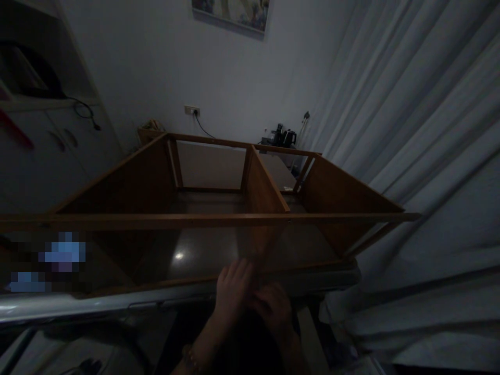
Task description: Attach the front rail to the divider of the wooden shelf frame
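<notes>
A brown wooden cabinet frame [219, 221] lies on its back in front of me, with an upright divider [265, 185] splitting it into two bays. My left hand [232, 291] rests with curled fingers against the near lower rail of the frame, just below the divider. My right hand [275, 310] sits right beside it, fingers bent, touching the same rail. The room is dim, so whether either hand holds something small cannot be made out. A bead bracelet [190, 358] is on my left wrist.
Pale curtains [422, 156] hang along the right side. A white cupboard [47, 146] stands at the left, with a cable dangling from its shelf. On the far wall are a socket [191, 110] and a picture [232, 14]. A kettle [284, 137] sits behind the frame.
</notes>
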{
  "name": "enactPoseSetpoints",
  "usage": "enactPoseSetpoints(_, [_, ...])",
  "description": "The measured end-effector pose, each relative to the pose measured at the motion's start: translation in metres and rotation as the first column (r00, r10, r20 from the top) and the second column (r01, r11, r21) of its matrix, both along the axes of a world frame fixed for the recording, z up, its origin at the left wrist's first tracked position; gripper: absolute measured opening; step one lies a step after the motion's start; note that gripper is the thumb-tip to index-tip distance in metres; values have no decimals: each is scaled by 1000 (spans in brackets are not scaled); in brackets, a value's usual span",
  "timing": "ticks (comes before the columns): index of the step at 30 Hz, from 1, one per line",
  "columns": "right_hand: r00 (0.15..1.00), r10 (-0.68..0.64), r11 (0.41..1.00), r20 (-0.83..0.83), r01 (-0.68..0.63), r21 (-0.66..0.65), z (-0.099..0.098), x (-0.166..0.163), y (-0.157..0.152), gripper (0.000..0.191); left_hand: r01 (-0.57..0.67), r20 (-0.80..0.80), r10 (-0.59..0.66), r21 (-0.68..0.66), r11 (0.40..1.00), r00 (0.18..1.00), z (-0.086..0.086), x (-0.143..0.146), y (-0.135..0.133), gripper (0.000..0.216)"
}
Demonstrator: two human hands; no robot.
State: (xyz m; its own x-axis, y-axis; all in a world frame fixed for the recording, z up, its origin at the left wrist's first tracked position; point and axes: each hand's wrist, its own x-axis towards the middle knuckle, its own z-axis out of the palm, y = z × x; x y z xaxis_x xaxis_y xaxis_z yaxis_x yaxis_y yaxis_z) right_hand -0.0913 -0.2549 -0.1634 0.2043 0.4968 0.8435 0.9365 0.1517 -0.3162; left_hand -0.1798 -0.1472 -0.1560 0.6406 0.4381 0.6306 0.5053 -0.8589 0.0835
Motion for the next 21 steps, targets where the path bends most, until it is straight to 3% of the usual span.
enactPoseSetpoints(9, [987,-154,988,-46,154,1,-4,-17,0,11,8,21,-8,9,1000,1000,1,2,0,18])
enactPoseSetpoints(15, [991,-136,983,-6,134,-124,2,-6,-15,22,22,16,-22,-10,1000,1000,0,0,1,19])
enactPoseSetpoints(18, [960,-277,955,-42,270,-124,13,7,-19,31,19,-3,-19,-9,1000,1000,4,-1,0,20])
enactPoseSetpoints(21, [924,-383,894,-25,364,-261,26,16,-14,40,8,-8,-8,-3,1000,1000,6,-1,0,20])
